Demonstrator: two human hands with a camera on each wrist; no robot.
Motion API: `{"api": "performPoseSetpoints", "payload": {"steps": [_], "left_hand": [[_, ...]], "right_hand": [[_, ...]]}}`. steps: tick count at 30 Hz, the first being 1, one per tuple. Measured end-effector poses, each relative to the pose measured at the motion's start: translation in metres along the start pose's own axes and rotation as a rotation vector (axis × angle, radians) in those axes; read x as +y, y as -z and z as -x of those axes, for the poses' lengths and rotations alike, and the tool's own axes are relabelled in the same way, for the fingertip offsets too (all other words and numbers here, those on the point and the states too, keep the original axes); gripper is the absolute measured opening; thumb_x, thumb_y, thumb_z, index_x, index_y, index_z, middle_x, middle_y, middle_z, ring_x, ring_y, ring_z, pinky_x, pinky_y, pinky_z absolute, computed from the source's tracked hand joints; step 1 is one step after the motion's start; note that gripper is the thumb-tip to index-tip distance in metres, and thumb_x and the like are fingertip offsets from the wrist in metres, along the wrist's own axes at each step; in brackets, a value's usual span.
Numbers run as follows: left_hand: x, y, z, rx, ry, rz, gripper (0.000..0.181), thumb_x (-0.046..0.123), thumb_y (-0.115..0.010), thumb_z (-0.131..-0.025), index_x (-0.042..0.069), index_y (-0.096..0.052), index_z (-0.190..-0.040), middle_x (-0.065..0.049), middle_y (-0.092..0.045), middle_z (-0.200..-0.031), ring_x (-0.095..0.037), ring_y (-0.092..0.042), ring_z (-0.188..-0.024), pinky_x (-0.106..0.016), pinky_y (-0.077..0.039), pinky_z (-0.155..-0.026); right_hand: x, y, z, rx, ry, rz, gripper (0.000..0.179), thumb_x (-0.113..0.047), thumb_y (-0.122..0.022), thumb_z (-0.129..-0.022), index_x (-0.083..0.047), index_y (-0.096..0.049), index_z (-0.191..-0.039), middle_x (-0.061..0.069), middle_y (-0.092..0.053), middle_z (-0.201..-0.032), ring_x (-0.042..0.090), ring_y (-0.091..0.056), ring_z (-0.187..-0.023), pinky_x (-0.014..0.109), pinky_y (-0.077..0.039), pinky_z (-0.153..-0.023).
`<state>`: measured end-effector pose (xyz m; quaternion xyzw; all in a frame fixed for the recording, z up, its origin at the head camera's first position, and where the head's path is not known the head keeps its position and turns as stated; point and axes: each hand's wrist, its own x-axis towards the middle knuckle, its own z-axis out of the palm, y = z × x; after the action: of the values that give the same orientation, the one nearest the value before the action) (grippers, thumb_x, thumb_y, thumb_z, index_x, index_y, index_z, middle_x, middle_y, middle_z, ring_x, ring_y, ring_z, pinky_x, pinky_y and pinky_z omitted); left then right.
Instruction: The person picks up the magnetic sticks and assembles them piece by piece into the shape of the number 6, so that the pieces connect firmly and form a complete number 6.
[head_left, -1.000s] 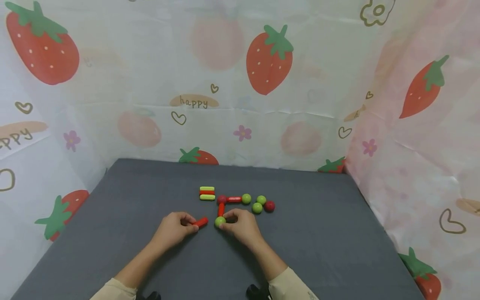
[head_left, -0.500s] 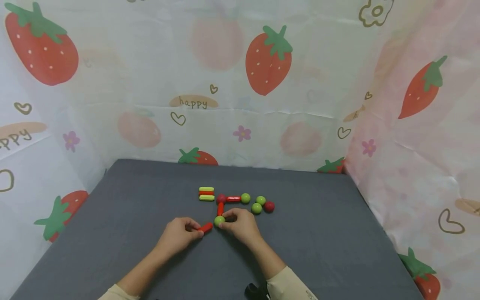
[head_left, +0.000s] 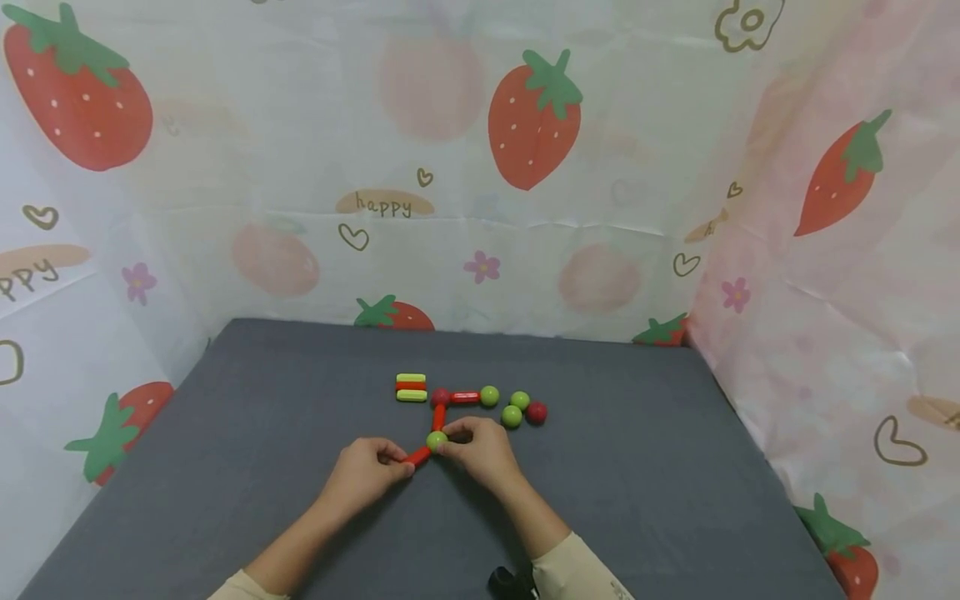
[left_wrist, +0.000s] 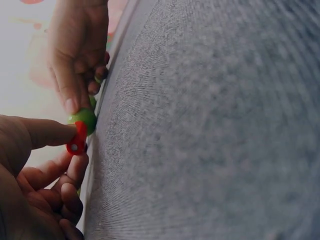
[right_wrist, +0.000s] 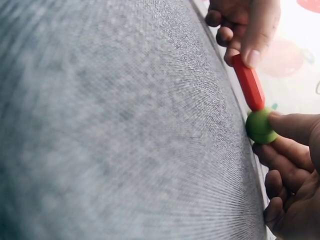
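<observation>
My left hand point(head_left: 365, 471) pinches a red rod point(right_wrist: 248, 84) between thumb and fingers near one end. The rod's far end meets a green ball point(right_wrist: 261, 126), which my right hand point(head_left: 483, 452) pinches from the other side. In the left wrist view the rod point(left_wrist: 77, 140) shows a pale dot on its near end. From the green ball another red rod point(head_left: 439, 417) runs back to a red ball point(head_left: 441, 397). A third red rod point(head_left: 465, 397) leads right from there to a second green ball point(head_left: 490, 396).
Left of the joined pieces lie two yellow-green rods with a red one between them point(head_left: 411, 386). Two loose green balls point(head_left: 512, 416) and a red ball point(head_left: 536, 412) sit to the right. Strawberry-printed cloth point(head_left: 480, 200) walls the dark grey table point(head_left: 637, 467) at back and sides.
My left hand has moved right with the red rod, bringing its end up against the green ball. The right hand keeps its grip on that ball, almost unmoved.
</observation>
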<state>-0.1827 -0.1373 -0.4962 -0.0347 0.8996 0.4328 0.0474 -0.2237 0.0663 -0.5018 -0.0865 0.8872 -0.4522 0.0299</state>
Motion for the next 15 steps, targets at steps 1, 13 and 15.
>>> {"api": "performPoseSetpoints", "payload": {"steps": [1, 13, 15], "left_hand": [[0.0, 0.0, 0.0, -0.003, -0.005, -0.001, 0.014, 0.026, -0.082, -0.077, 0.016, -0.073, -0.082, 0.004, -0.069, -0.072, -0.01, -0.06, -0.063, -0.028, -0.045, -0.058], [0.01, -0.011, 0.001, -0.086, -0.008, -0.023, 0.017, 0.03, -0.081, -0.077, 0.016, -0.073, -0.079, 0.005, -0.068, -0.071, -0.011, -0.058, -0.064, -0.028, -0.043, -0.057], [0.012, -0.012, 0.002, -0.085, 0.003, -0.019, 0.017, 0.032, -0.081, -0.077, 0.016, -0.073, -0.079, 0.005, -0.068, -0.071, -0.011, -0.057, -0.064, -0.028, -0.043, -0.057]], "right_hand": [[0.0, 0.0, 0.0, 0.001, 0.001, 0.0, 0.024, -0.032, -0.082, -0.078, -0.02, -0.075, -0.098, -0.007, -0.073, -0.093, 0.006, -0.064, -0.08, 0.026, -0.051, -0.068], [-0.001, 0.0, 0.001, 0.012, -0.018, -0.015, 0.022, -0.032, -0.081, -0.079, -0.02, -0.076, -0.098, -0.005, -0.073, -0.094, 0.008, -0.063, -0.079, 0.027, -0.051, -0.067], [-0.002, -0.001, 0.0, 0.012, -0.025, -0.015, 0.022, -0.032, -0.081, -0.079, -0.02, -0.076, -0.097, -0.006, -0.073, -0.093, 0.008, -0.063, -0.079, 0.027, -0.051, -0.066]]}}
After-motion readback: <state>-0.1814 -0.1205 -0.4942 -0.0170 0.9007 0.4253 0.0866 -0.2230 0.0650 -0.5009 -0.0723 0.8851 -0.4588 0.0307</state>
